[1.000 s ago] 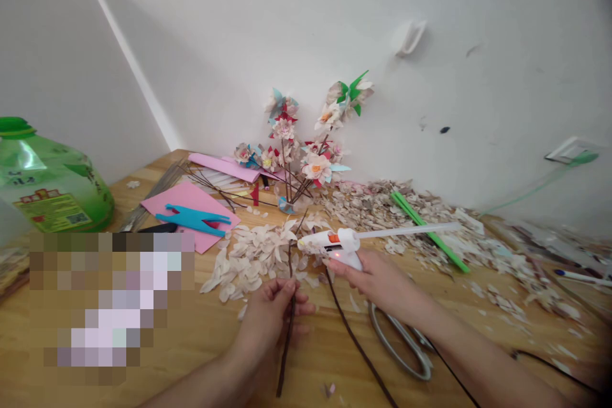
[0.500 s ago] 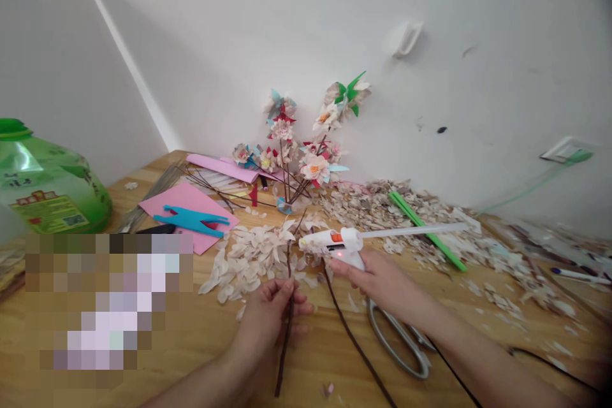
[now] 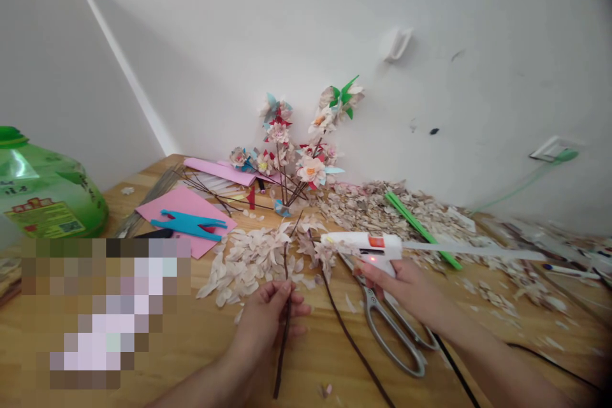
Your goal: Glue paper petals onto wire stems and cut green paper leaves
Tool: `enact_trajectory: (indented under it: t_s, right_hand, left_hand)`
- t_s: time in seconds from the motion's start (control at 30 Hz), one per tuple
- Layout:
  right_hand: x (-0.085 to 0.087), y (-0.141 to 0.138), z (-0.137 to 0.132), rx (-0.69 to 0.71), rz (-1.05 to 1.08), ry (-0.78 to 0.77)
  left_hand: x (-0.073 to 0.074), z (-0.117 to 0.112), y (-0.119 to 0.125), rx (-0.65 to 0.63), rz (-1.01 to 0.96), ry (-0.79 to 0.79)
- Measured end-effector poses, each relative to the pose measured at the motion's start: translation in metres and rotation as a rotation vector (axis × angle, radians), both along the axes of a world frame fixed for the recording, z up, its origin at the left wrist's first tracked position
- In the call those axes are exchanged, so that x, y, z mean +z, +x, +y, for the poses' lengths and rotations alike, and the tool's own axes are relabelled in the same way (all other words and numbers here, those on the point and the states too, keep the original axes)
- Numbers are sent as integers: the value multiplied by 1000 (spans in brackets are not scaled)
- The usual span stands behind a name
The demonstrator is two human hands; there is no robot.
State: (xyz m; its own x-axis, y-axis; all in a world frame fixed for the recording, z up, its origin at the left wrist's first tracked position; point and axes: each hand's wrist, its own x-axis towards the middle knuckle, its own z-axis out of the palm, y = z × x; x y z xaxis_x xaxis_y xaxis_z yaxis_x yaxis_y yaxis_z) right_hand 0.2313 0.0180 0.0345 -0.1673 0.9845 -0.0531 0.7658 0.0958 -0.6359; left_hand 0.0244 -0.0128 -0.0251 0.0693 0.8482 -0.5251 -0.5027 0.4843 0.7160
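My left hand (image 3: 270,319) is closed in a pinch on a thin brown stem wire (image 3: 283,338) that runs down toward the table's front edge. Just beyond its fingertips lies a heap of pale paper petals (image 3: 248,255). My right hand (image 3: 406,284) grips a white hot glue gun (image 3: 366,247) with a red light on, its nozzle pointing left toward the petals and a clear glue stick jutting out to the right. A second brown wire (image 3: 349,338) lies between my hands.
Silver scissors (image 3: 389,331) lie under my right hand. Paper flowers on stems (image 3: 306,146) stand against the wall. Pink paper with a blue cutout (image 3: 189,223) lies at left, near a green jug (image 3: 43,191). A green stick (image 3: 421,229) lies among scattered scraps.
My right hand has drawn the glue gun to the right, away from the top of the stem wire, uncovering the scissors. My left hand keeps its pinch in place.
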Motion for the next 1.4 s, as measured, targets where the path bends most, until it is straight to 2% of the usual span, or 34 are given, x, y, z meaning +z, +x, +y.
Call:
enact_trajectory:
  t_s: [0.17, 0.3, 0.43, 0.57, 0.7, 0.87, 0.97, 1.03, 1.1, 1.17, 1.27, 1.33, 1.4]
  right_hand:
    - [-6, 52, -8, -62, 22, -34]
    - [-23, 96, -12, -225, 19, 1]
    - [-41, 127, -16, -368, 39, 21]
    - [-50, 136, -18, -396, -58, 17]
    - [-54, 127, -17, -381, 19, -40]
    - [-58, 128, -16, -371, 35, -7]
    - [-54, 141, -30, -525, -119, 36]
    - [-50, 144, -47, -640, -309, 153]
    - [-47, 135, -66, -654, -441, 279]
    - [-45, 113, -77, -580, -418, 311]
    - [-42, 61, -73, -230, -239, 52]
    - [-41, 27, -57, -124, -214, -7]
    - [-40, -1, -39, -85, -224, -11]
  left_hand:
    - [1, 0, -1, -1, 13, -17]
    - [-1, -1, -1, 4, 20, -4]
    - [-2, -1, -1, 14, 17, 20]
    - [-1, -1, 0, 28, 18, 15]
    - [0, -3, 0, 50, 21, 22]
    - [1, -3, 1, 42, 23, 25]
    - [1, -3, 1, 42, 16, 38]
    - [1, -3, 1, 44, 4, 42]
    - [1, -3, 1, 48, -4, 44]
    - [0, -4, 1, 51, -5, 53]
    - [0, -5, 2, 48, 0, 73]
    - [1, -5, 2, 62, 25, 81]
    - [2, -5, 2, 84, 53, 100]
